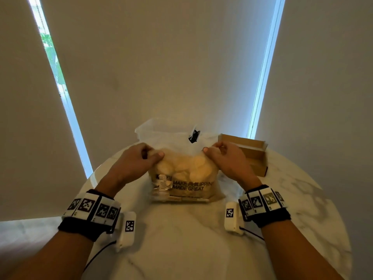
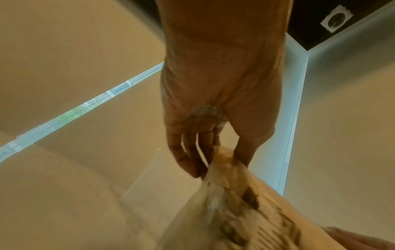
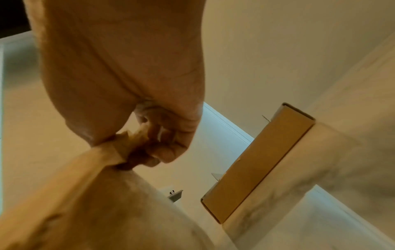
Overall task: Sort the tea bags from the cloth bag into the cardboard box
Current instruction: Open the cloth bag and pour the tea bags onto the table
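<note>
A translucent white cloth bag (image 1: 187, 178) with black lettering stands on the round marble table (image 1: 181, 239), bulging with several round pale tea bags (image 1: 185, 166). My left hand (image 1: 149, 154) pinches the bag's upper left edge, and the left wrist view shows the cloth bag (image 2: 230, 203) bunched between thumb and fingers of that left hand (image 2: 213, 152). My right hand (image 1: 214, 150) grips the upper right edge; in the right wrist view the right hand (image 3: 136, 148) has gathered cloth (image 3: 102, 169) in curled fingers. An open brown cardboard box (image 1: 252, 156) sits just right of my right hand, also seen as the cardboard box (image 3: 256, 162) on the table.
A beige wall (image 1: 181, 57) with two bright window slits rises behind the table. The bag's loose top and a black tag (image 1: 194, 136) stand up behind my hands. The table edge curves round at left and right.
</note>
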`<state>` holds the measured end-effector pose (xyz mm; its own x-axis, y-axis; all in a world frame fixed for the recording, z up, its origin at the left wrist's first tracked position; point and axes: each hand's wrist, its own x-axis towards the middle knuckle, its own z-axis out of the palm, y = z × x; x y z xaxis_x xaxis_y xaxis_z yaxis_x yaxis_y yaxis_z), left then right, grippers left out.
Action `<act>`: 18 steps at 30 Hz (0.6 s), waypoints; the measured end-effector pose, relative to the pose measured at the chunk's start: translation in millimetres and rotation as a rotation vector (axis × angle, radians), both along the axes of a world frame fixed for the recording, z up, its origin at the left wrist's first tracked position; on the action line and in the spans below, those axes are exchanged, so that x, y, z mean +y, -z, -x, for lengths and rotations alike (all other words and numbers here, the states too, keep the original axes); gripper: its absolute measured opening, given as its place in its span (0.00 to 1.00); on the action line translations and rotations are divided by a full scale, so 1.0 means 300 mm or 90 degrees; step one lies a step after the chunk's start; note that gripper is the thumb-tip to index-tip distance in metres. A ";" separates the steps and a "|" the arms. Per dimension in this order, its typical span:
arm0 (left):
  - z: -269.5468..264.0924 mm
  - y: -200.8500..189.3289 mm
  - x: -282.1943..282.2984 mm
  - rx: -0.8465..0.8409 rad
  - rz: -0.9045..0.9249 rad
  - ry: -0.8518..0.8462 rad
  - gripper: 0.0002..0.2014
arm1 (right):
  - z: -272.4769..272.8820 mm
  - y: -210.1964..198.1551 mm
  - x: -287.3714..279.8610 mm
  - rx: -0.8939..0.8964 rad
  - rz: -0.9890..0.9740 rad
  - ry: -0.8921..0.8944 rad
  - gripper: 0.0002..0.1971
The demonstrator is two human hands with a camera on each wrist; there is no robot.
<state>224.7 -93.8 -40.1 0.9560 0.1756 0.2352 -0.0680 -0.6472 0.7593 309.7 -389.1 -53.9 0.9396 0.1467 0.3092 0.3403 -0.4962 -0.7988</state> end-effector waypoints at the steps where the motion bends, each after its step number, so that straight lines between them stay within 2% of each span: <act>1: -0.002 -0.012 -0.015 -0.058 0.011 -0.005 0.20 | 0.004 -0.005 -0.004 -0.029 -0.044 0.004 0.22; 3: -0.015 -0.031 -0.033 -0.135 0.043 -0.010 0.17 | 0.022 -0.019 -0.010 -0.045 -0.133 -0.003 0.18; 5: -0.036 -0.031 -0.034 -0.107 0.058 0.003 0.18 | 0.038 -0.016 -0.012 -0.022 -0.185 -0.011 0.20; 8: -0.055 -0.012 -0.017 -0.061 0.038 0.001 0.20 | 0.046 0.024 -0.022 -0.015 -0.198 0.010 0.25; 11: -0.051 -0.029 -0.008 -0.135 -0.007 -0.024 0.15 | 0.058 0.019 -0.039 -0.073 -0.244 0.035 0.22; 13: -0.046 -0.045 -0.003 -0.216 0.038 0.008 0.10 | 0.068 -0.007 -0.054 -0.048 -0.333 -0.047 0.21; 15: -0.038 -0.064 -0.003 -0.275 0.145 0.059 0.07 | 0.077 -0.029 -0.068 0.009 -0.405 -0.160 0.25; 16: -0.034 -0.072 -0.007 -0.270 0.179 0.071 0.08 | 0.077 -0.033 -0.072 0.045 -0.426 -0.186 0.26; 18: -0.032 -0.076 -0.019 -0.162 0.200 0.068 0.17 | 0.070 -0.035 -0.073 0.117 -0.408 -0.147 0.29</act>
<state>234.4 -99.5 -17.2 0.8907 0.1790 0.4178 -0.3337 -0.3665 0.8685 288.6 -410.9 -43.5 0.9517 0.1910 0.2404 0.2116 0.1594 -0.9643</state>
